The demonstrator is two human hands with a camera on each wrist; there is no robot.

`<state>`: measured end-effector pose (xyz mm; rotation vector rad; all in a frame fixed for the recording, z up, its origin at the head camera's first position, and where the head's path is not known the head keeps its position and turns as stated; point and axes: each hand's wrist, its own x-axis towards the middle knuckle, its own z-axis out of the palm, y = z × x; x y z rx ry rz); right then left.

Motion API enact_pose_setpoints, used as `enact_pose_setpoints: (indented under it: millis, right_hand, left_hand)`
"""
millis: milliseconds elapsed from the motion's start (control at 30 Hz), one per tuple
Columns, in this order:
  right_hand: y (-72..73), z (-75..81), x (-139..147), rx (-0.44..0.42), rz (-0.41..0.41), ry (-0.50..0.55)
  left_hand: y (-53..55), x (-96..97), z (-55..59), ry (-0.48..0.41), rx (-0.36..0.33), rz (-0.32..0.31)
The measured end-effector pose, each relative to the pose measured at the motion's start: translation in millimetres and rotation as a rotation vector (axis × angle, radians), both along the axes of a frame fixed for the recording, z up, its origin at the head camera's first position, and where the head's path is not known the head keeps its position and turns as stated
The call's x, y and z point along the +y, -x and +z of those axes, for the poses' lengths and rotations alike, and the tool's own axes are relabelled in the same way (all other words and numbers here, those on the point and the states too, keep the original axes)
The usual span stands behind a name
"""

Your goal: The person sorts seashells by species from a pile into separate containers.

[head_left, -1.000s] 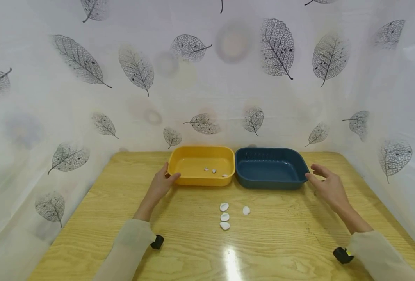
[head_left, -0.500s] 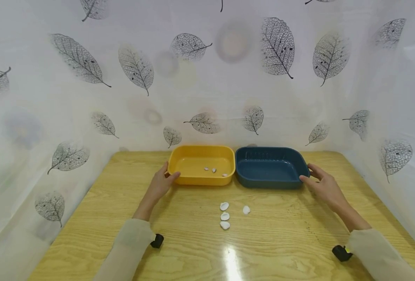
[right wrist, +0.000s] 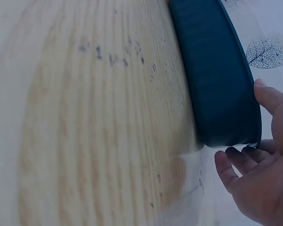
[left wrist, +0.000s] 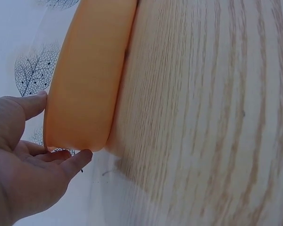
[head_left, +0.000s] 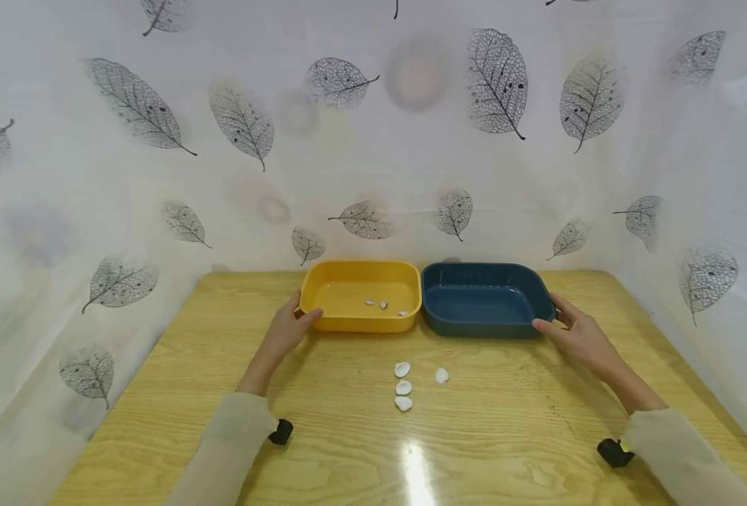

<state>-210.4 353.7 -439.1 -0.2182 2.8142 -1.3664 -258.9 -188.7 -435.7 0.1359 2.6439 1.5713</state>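
Observation:
A yellow plastic tray and a dark blue plastic tray stand side by side at the back of the table, their inner ends meeting. At the yellow tray's outer left corner, my left hand holds on with the thumb at the front rim and the fingers around the end. My right hand grips the blue tray's outer right corner in a similar way. In the right wrist view the thumb presses the rim while the fingers curl by the end wall. Three small shells lie inside the yellow tray.
On the wooden table, three white shells form a column before the trays, with another white shell to their right. A leaf-printed white curtain hangs close behind the trays and along both sides.
My right hand has moved left onto the blue tray's corner, its thumb sliding along the front rim and its fingers closing on the end. The left hand keeps its hold; trays and shells stay put.

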Motion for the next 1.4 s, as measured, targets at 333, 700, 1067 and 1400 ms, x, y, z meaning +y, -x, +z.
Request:
enact_pose_setpoints:
  millis: [333,700,1067,1400]
  right_hand:
    - [0.3,-0.6,-1.2,-0.003,0.003,0.01]
    - [1.0,-0.3,1.0,-0.007,-0.003,-0.004]
    - [3.7,-1.3,1.2,-0.019,0.007,0.012]
    - [2.0,2.7,0.3,-0.031,-0.01,-0.007]
  left_hand:
    - [-3.3,0.9,0.3,-0.003,0.025,0.086]
    - [-22.8,17.1,18.2,-0.055,0.245,0.225]
    - [-52.9,48.9,26.5,-0.125,0.298,0.078]
    - [-73.9,81.1,14.8,-0.061,0.291,-0.177]
